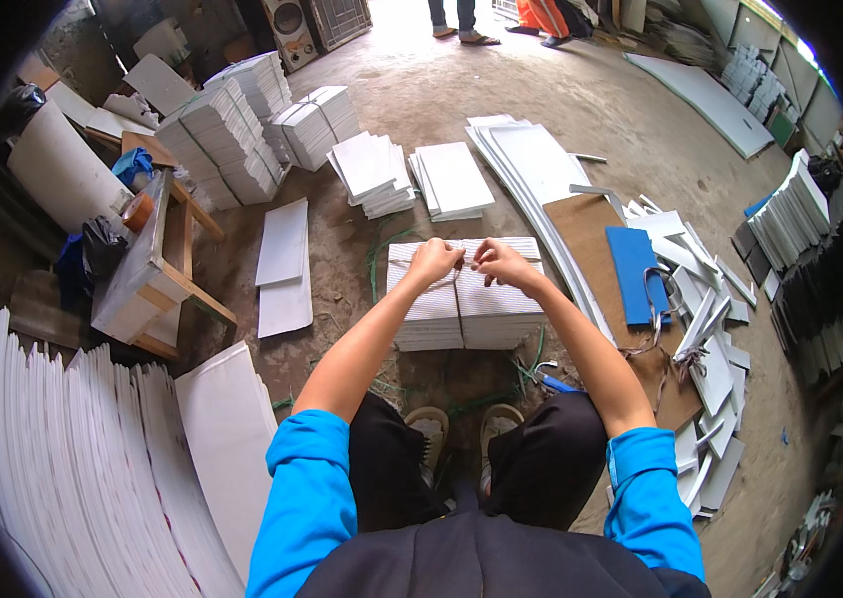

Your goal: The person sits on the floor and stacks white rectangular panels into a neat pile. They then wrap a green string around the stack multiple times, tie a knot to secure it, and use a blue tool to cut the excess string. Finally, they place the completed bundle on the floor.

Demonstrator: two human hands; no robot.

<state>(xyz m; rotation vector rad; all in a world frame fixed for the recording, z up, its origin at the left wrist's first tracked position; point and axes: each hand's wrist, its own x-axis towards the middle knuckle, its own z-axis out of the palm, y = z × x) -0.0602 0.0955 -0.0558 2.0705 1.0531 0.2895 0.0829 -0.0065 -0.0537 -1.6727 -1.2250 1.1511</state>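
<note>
A thick bundle of white sheets (501, 304) lies on the floor in front of my feet, with string (457, 299) running across its top and down its middle. My left hand (431, 261) and my right hand (501, 262) meet at the far top edge of the bundle, each pinching the string where the strands cross. My knees are bent, and my shoes show below the bundle.
Tied white bundles (372, 171) and taller stacks (227, 140) stand at the back. A wooden stool (157, 264) is at left, upright white sheets (73, 468) at lower left. Blue-handled scissors (551, 379), a blue board (636, 269) and white offcuts (710, 329) lie to the right. A person's feet (461, 35) stand far back.
</note>
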